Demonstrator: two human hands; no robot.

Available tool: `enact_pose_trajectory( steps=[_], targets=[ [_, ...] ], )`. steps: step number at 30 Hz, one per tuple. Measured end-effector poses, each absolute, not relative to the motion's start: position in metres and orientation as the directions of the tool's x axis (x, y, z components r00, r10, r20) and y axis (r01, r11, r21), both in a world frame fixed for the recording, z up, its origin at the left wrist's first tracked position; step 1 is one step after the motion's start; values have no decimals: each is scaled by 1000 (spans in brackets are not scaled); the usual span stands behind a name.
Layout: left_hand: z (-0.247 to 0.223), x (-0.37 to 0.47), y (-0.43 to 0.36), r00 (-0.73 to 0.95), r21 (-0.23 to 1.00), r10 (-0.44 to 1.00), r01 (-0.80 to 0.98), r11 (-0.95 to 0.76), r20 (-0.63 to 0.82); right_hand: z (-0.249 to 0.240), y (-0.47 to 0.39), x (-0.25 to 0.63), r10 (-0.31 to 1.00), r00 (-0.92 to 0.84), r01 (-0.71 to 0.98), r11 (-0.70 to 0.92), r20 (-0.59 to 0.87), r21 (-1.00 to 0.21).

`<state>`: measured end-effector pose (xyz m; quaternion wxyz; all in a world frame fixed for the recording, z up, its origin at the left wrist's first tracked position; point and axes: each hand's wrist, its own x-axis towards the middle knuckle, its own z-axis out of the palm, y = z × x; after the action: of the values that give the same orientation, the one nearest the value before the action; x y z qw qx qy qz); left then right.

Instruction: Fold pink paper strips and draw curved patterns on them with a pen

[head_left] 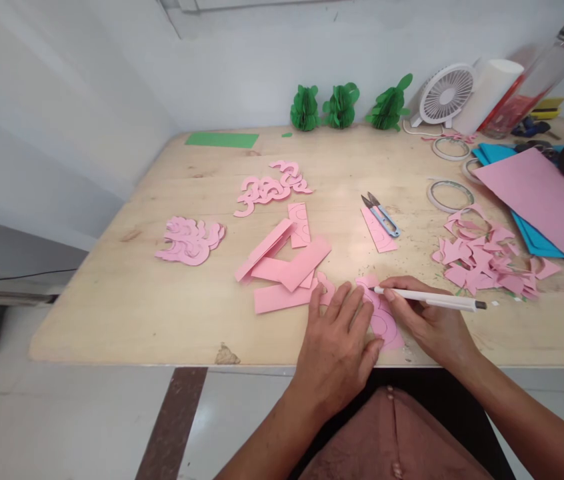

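My right hand (427, 321) grips a white pen (432, 297), its tip touching a pink paper strip (386, 327) near the table's front edge. Curved lines are drawn on that strip. My left hand (338, 333) lies with fingers stretched over the strip's left side, pressing it down. A curved pink cutout (326, 288) shows partly beneath the left fingers. Folded pink strips (282, 267) lie in a loose heap just beyond that hand. Blue-handled thread snips (383, 217) rest on another marked pink strip (378, 235) further back.
Curved pink cutouts (267, 189) and a second pile of them (189, 240) lie to the left. Pink scraps (487, 257), tape rolls (451, 195) and pink sheets (547, 200) occupy the right. Green paper figures (341, 107) and a small white fan (446, 95) stand along the wall.
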<state>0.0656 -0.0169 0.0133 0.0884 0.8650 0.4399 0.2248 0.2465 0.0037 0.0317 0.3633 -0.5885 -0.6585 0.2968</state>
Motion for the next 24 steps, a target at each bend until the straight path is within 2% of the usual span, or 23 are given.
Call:
enact_pose_trajectory(
  steps=[24],
  targets=[
    [15,65,-16,528,348,804,725,-594,273,29,1,247,984,-42,552,166,171,-817]
  ],
)
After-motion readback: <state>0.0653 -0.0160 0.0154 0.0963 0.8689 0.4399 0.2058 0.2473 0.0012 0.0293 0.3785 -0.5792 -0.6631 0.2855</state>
